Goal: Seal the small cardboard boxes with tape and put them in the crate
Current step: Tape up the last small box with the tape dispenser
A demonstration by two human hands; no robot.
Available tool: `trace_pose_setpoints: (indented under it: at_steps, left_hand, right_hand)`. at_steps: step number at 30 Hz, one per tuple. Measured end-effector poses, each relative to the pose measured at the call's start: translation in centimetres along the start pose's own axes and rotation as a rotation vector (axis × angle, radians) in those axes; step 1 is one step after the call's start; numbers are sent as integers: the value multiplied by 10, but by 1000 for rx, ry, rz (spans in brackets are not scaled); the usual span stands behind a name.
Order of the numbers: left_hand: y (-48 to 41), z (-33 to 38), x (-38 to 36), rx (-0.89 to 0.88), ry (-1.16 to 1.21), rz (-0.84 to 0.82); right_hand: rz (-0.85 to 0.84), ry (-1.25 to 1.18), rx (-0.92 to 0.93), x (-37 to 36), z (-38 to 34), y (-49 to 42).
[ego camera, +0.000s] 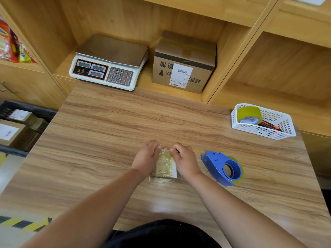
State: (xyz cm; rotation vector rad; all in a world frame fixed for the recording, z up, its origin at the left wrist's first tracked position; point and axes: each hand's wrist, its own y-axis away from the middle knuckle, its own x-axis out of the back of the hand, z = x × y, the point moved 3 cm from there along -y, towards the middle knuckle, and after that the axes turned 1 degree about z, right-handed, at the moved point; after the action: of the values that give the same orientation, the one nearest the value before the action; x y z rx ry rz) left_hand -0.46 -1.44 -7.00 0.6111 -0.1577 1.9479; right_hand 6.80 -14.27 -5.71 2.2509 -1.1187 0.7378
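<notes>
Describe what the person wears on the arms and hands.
Nothing is worn: the left hand and right hand have no gloves or watch in view, and the left forearm and right forearm are bare, with no sleeves showing. Only dark clothing shows at the bottom edge.

The light was bright, even and soft, coming from above, with only faint shadows under the scale [107, 68] and inside the shelf [231, 68] bays. A pale glare patch lay on the table [100, 133] near its front edge. The wide lens bowed straight lines toward the frame edges. The left hand [146, 158], right hand [185, 161] and small box [165, 165] looked slightly smeared, and the white basket [254, 130] was blurred at its right rim.
</notes>
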Motion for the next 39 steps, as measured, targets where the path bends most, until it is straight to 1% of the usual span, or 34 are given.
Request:
trace_pose_setpoints:
  at_steps: [3, 6, 8, 10, 16, 18, 20, 22, 24, 27, 30, 33, 35, 39]
  left_hand:
    - [1, 0, 0, 18, 24, 5]
    - [2, 0, 0, 29, 15, 16]
    - [2, 0, 0, 44, 6, 19]
    - [2, 1, -1, 51, 7, 17]
    - [5, 1, 0, 35, 28, 24]
    - [7, 1, 1, 63, 20, 38]
    - [9, 1, 2, 126, -57, 41]
    - [11, -1, 4, 189, -177, 33]
    - [14, -3, 7, 239, -207, 27]
    - [17, 5, 11, 255, -150, 53]
    - [18, 16, 15, 219, -1, 98]
    - [20, 15, 15, 188, 109, 70]
    - [25, 8, 12, 172, 99, 23]
    - [35, -9, 4, 147, 154, -51]
  right_hand:
    - [-82, 73, -54, 5, -3, 15]
    - [-130, 308, 13, -2, -11, 26]
    - [-143, 337, 37, -10, -12, 29]
    - [-166, 257, 30, -12, -11, 29]
    - [-258, -90, -55, 1, -2, 25]
    - [-282, -141, -70, 6, 1, 24]
    - [-284, -190, -89, 9, 1, 25]
    - [-266, -247, -132, 9, 0, 27]
    - [-221, -266, -154, 7, -1, 27]
    - [-126, -201, -101, 8, -7, 29]
    - [-11, -106, -11, 10, -12, 30]
    - [99, 0, 106, 8, -12, 32]
    - [114, 75, 170, 2, -6, 33]
    - [68, 171, 211, -12, 10, 44]
